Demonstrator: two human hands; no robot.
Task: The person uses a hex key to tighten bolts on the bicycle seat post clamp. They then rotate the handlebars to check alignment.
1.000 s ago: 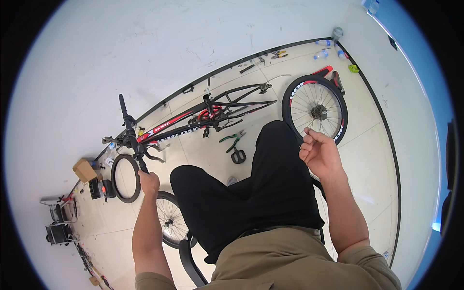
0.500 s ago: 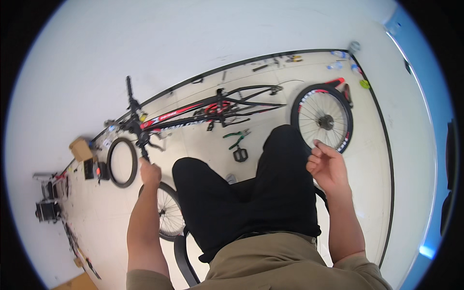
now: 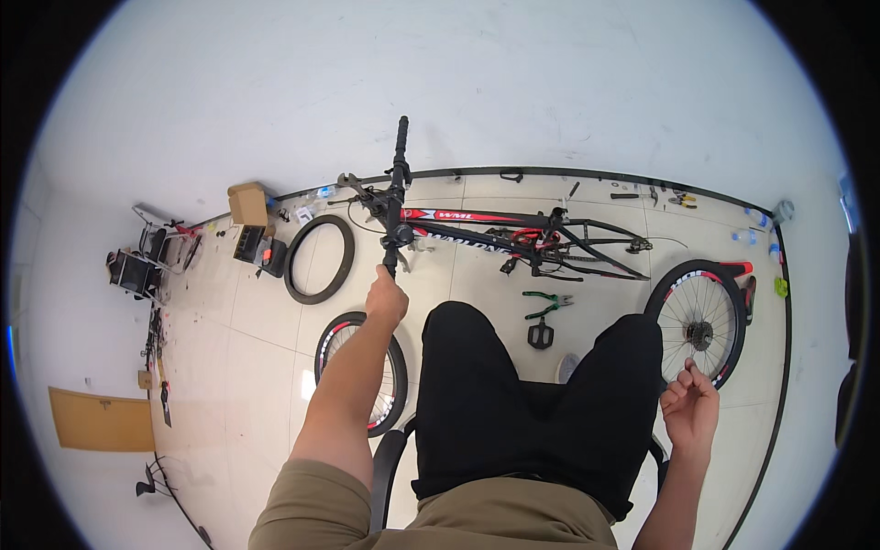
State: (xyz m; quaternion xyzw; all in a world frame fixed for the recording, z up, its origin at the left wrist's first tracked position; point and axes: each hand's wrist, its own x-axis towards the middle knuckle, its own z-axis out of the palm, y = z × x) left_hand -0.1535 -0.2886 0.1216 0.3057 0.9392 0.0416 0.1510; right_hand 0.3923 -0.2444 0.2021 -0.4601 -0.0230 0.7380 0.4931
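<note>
My left hand (image 3: pixel 387 298) is closed on the lower grip of the handlebar (image 3: pixel 399 215) of a black-and-red bicycle frame (image 3: pixel 495 217), which lies without wheels across the floor. My right hand (image 3: pixel 689 399), raised at the right of my lap, has curled fingers with thumb and fingertip pinched; whatever is between them is too small to name. Behind it lies a rear wheel (image 3: pixel 697 291) with a cassette. Green-handled pliers (image 3: pixel 541 302) and a black pedal (image 3: pixel 540 334) lie before my knees. Another wheel (image 3: pixel 359 330) is partly hidden behind my left arm.
A loose tyre (image 3: pixel 321 295), cardboard box (image 3: pixel 246 202) and black toolbox (image 3: pixel 257 252) lie to the left, beyond them folding chairs (image 3: pixel 128 272) and a wooden door (image 3: pixel 101 420). Small tools (image 3: pixel 642 196) and bottles (image 3: pixel 747 236) line the skirting. I sit on a black-armed chair (image 3: pixel 387 481).
My view has swung left, so frame, wheels and hands sit further right in the picture and the door has appeared. My left hand stays on the grip; my right keeps its curled pose.
</note>
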